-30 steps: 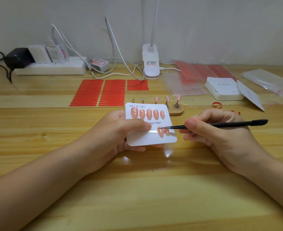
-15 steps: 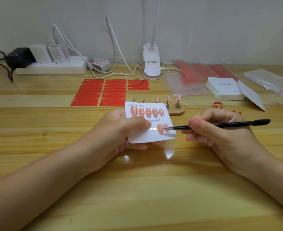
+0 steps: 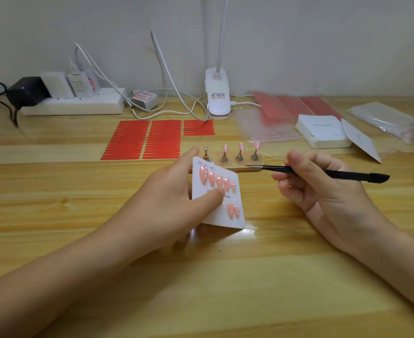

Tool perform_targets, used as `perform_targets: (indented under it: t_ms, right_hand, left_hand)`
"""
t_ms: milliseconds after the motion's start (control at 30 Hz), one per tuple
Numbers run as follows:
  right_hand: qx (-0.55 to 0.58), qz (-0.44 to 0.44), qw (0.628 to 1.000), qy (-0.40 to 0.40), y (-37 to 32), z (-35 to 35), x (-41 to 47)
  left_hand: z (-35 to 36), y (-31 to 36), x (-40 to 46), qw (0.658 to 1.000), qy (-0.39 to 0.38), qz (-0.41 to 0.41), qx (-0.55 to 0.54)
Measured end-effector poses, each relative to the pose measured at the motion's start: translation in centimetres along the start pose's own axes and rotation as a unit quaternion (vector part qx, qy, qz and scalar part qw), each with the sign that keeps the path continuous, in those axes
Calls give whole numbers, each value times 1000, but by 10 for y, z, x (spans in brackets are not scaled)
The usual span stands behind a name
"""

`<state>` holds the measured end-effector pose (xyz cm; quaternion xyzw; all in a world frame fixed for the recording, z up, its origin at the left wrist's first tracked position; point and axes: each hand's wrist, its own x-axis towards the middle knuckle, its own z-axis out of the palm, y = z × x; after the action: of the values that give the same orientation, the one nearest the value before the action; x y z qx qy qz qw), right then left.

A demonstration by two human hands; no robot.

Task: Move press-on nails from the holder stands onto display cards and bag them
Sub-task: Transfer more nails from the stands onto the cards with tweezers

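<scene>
- Wooden desk (image 3: 249,301) across the whole lower frame, bare planks nearest the camera.
- At centre, left hand (image 3: 176,201) gripping a white display card (image 3: 215,215), thumb pressed on its face, other fingers behind; card tilted, its lower edge close to the desk.
- On the card, five pink press-on nails (image 3: 216,180) in an upper row and two more lower down near the right edge.
- Right of centre, right hand (image 3: 315,184) clamped on black tweezers (image 3: 323,172), held level with the tip pointing left, apart from the card.
- Just behind the card, a wooden holder stand (image 3: 240,164) with small metal pegs; three pegs with a pink nail on top, the leftmost visible peg bare; tweezers tip over the stand's right part.
- Behind that, left of centre, red sticker strips (image 3: 147,140) flat in columns.
- Right side, a stack of white cards (image 3: 323,132), with clear plastic bags (image 3: 266,125) beside it.
- Far edge by the wall, white clip lamp (image 3: 217,98) at upper centre, white power strip (image 3: 74,103) with plugs and cables at upper left.
</scene>
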<state>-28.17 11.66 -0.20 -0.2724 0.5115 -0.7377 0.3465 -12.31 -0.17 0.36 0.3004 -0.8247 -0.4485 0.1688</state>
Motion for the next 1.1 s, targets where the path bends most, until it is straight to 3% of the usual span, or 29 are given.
perform_targets:
  t_ms: [133, 200, 333, 533, 700, 1100]
  right_hand:
    - [-2, -4, 1000, 5, 0, 0, 0]
    - [-7, -13, 1000, 6, 0, 0, 0]
    - [-60, -49, 997, -14, 0, -1, -2]
    - [-244, -109, 959, -88, -11, -5, -8]
    - [-289, -54, 949, -118, -11, -7, -10]
    - [-306, -56, 936, -163, -7, -12, -6]
  left_hand:
    - [-6, 0, -2, 992, -47, -18, 114]
    - [-14, -4, 1, 988, -22, -5, 154]
    - [-25, -16, 4, 961, 67, 182, 198]
    - [-18, -22, 0, 928, -32, 285, 237]
    - [-16, -28, 1, 927, -66, 274, 247]
    - [-15, -36, 6, 947, -84, 239, 198]
